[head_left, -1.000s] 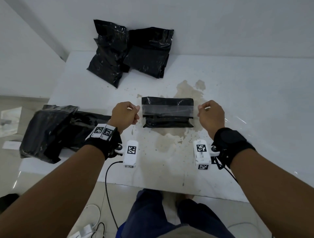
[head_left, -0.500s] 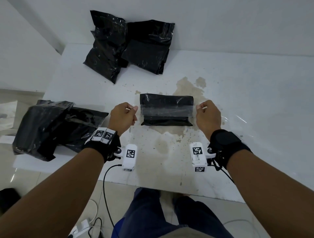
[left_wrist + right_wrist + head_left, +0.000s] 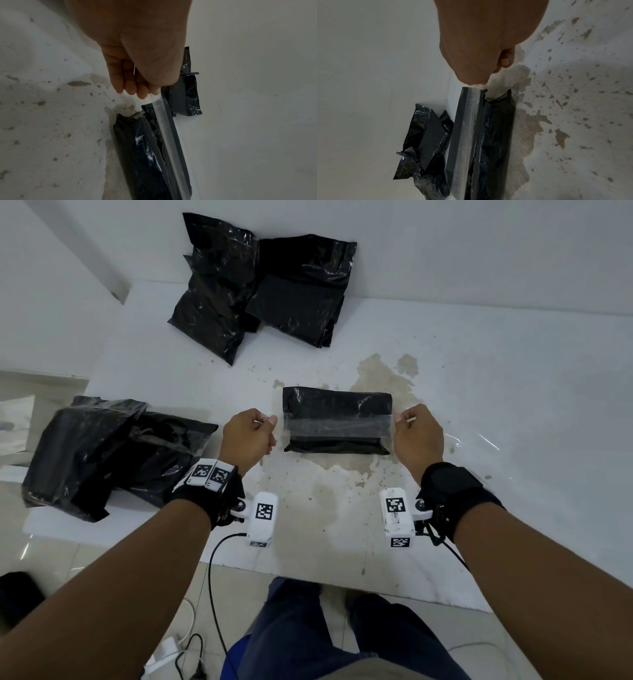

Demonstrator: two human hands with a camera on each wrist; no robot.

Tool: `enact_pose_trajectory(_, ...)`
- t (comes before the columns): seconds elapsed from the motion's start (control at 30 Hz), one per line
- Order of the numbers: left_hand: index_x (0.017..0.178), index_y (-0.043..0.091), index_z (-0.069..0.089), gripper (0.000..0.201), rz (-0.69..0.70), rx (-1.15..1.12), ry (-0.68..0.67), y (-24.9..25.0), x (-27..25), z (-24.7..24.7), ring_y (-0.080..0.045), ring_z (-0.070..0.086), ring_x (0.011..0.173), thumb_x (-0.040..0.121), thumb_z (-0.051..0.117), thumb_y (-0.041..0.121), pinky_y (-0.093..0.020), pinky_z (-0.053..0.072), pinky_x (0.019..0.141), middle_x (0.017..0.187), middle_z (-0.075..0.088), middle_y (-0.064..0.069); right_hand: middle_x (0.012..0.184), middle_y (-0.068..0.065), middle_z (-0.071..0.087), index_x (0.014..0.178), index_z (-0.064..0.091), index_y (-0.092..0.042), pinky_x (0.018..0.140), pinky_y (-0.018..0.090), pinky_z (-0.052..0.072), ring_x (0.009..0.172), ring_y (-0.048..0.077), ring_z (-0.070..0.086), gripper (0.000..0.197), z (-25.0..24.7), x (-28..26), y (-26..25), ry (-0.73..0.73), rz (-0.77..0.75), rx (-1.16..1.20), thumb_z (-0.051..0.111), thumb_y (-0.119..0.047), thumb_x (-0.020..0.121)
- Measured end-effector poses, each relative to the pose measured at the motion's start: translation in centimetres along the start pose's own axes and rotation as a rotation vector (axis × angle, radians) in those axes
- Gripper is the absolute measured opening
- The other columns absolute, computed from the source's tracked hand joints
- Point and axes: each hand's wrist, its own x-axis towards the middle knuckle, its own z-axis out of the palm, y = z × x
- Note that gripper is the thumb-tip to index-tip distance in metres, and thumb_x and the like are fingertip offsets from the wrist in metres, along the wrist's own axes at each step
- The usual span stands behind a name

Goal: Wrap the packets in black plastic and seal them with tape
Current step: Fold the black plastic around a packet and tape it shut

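Note:
A packet wrapped in black plastic (image 3: 337, 402) lies flat in the middle of the white table (image 3: 513, 405). A strip of clear tape (image 3: 337, 426) is stretched across it from left to right, level with its folded flap. My left hand (image 3: 265, 421) pinches the strip's left end just off the packet's left edge. My right hand (image 3: 402, 419) pinches the right end beside the packet's right edge. The left wrist view shows the tape (image 3: 164, 121) running from my fingertips (image 3: 142, 94) over the packet (image 3: 137, 148). In the right wrist view the tape (image 3: 467, 128) spans the packet (image 3: 498, 135).
Two black plastic-wrapped packets (image 3: 260, 285) lean against the wall at the table's back. A heap of black plastic (image 3: 102, 453) sits at the table's left edge. Brown stains (image 3: 376, 371) mark the table around the packet. Cables (image 3: 191, 652) lie on the floor.
Both hands, still pinching the tape ends, have moved slightly away from me over the packet, so the strip sits a little farther back and lower on it.

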Motion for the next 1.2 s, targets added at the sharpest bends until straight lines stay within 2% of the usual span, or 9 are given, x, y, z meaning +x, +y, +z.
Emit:
enact_pose_trajectory(0.13,0.086,0.004,0.059,0.029,0.004,0.014,0.009,-0.1,0.1,0.1,-0.021,0.06,0.053,0.098,0.058,0.03,-0.041,0.056,0.072,0.061,0.066,-0.003,0.077,-0.004,0.056,0.096,0.053,-0.014,0.072,0.035,0.047,0.075,0.025,0.058,0.008,0.1,-0.1,0.1,-0.015,0.003,-0.02,0.049,-0.02,0.1)
enact_pose_trajectory(0.37,0.079,0.01,0.058,0.028,0.014,0.018,0.003,-0.4,0.4,0.4,-0.022,0.061,0.055,0.097,0.058,0.031,-0.045,0.058,0.076,0.062,0.067,-0.004,0.077,-0.003,0.058,0.096,0.054,-0.015,0.077,0.045,0.055,0.081,0.028,0.065,0.007,0.3,-0.1,0.5,-0.024,0.048,-0.01,0.05,-0.021,0.099)
enact_pose_trajectory(0.5,0.081,0.01,0.059,0.028,0.009,0.033,0.005,-0.7,0.7,0.6,-0.02,0.061,0.054,0.097,0.058,0.032,-0.043,0.059,0.075,0.061,0.068,-0.003,0.078,-0.002,0.059,0.094,0.054,-0.016,0.073,0.04,0.054,0.08,0.028,0.064,0.007,0.4,-0.1,0.6,-0.028,0.066,-0.003,0.049,-0.02,0.098)
enact_pose_trajectory(0.67,0.087,0.004,0.063,0.031,0.003,0.07,-0.011,-0.9,0.8,0.9,-0.017,0.06,0.053,0.098,0.058,0.033,-0.036,0.056,0.067,0.064,0.069,-0.003,0.076,-0.005,0.057,0.093,0.053,-0.016,0.057,0.024,0.036,0.076,0.021,0.057,0.008,0.5,0.1,0.8,-0.029,0.06,-0.045,0.049,-0.02,0.098)
enact_pose_trajectory(0.77,0.089,0.004,0.062,0.031,0.011,0.107,-0.021,-1.4,0.8,1.1,-0.015,0.059,0.052,0.099,0.056,0.033,-0.033,0.053,0.067,0.065,0.07,-0.002,0.075,-0.007,0.054,0.093,0.053,-0.015,0.062,0.028,0.036,0.077,0.02,0.055,0.008,0.7,0.2,1.0,-0.037,0.056,-0.067,0.049,-0.02,0.098)
enact_pose_trajectory(0.9,0.091,0.004,0.061,0.032,0.001,0.137,-0.048,-2.3,1.2,1.5,-0.017,0.06,0.057,0.1,0.054,0.033,-0.039,0.055,0.075,0.066,0.071,0.0,0.08,-0.004,0.057,0.092,0.053,-0.014,0.07,0.028,0.038,0.081,0.023,0.057,0.008,0.9,0.3,1.4,-0.035,0.045,-0.09,0.049,-0.019,0.098)
enact_pose_trajectory(1.03,0.087,0.01,0.06,0.028,0.013,0.192,-0.065,-2.3,1.5,1.6,-0.015,0.058,0.062,0.101,0.052,0.033,-0.039,0.053,0.077,0.065,0.071,0.002,0.083,-0.001,0.059,0.095,0.055,-0.012,0.071,0.03,0.04,0.083,0.024,0.058,0.01,0.9,0.5,1.4,-0.036,0.046,-0.107,0.05,-0.02,0.098)
enact_pose_trajectory(1.2,0.088,0.013,0.056,0.027,0.029,0.306,-0.117,-2.3,1.6,1.5,-0.012,0.057,0.067,0.101,0.049,0.035,-0.03,0.045,0.073,0.06,0.068,0.007,0.085,0.0,0.06,0.094,0.055,-0.013,0.07,0.029,0.038,0.084,0.024,0.058,0.009,0.9,0.4,1.4,-0.046,0.05,-0.11,0.049,-0.019,0.097)
